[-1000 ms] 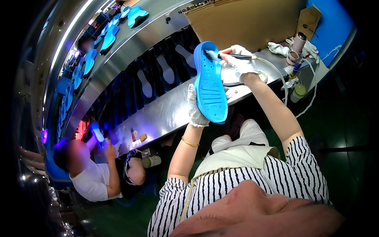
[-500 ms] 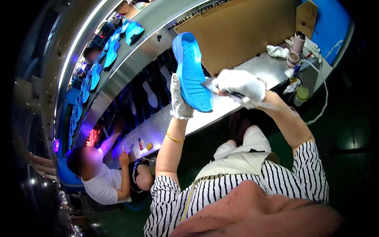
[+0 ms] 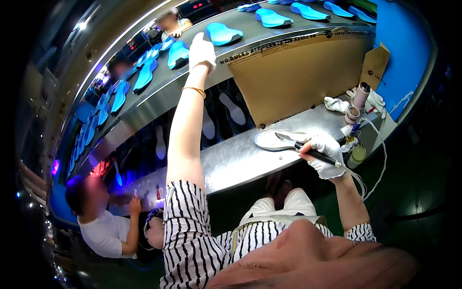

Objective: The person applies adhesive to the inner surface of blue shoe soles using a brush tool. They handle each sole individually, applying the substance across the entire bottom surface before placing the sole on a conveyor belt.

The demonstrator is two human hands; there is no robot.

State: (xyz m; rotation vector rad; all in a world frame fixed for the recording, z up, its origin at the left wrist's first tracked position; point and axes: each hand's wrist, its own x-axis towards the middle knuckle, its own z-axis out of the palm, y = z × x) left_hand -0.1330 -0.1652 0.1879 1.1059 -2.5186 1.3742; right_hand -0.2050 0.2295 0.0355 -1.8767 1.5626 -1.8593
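The right grip [image 3: 329,146] is wrapped round a black-handled brush [image 3: 317,154], over a pale sole-shaped piece [image 3: 265,140] on the shiny metal bench [image 3: 226,166]. The left grip [image 3: 201,52] is among blue soles [image 3: 224,34] on the dark belt [image 3: 250,30]; I can't tell if it's closed. Cardboard [image 3: 293,77] stands behind.

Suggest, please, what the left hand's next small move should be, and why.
I would probably have the left hand close on the nearby blue shoe sole: it extends beside it over the conveyor belt, while the right hand holds the brush.
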